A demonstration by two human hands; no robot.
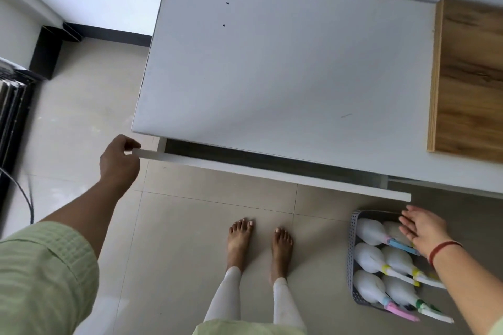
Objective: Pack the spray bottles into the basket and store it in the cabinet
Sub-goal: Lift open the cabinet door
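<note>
A person stands barefoot on a tiled floor point(190, 226) before a white cabinet point(285, 62), seen from above. The left hand point(118, 162) pinches the end of the cabinet's white door point(272, 175), thumb and fingers closed on its top edge; the door stands partly ajar, with a dark gap showing behind it. The right hand point(423, 228), a red thread at its wrist, hovers flat and open, fingers spread, gripping nothing, over the far end of a grey perforated basket point(351, 250). The basket sits on the floor directly beneath that hand, just below the door's free end. Six white spray bottles point(371, 255) lie packed in it in two rows, their coloured nozzles pointing back toward the person. A wooden board point(471, 76) rests on the cabinet top, beyond the right hand.
</note>
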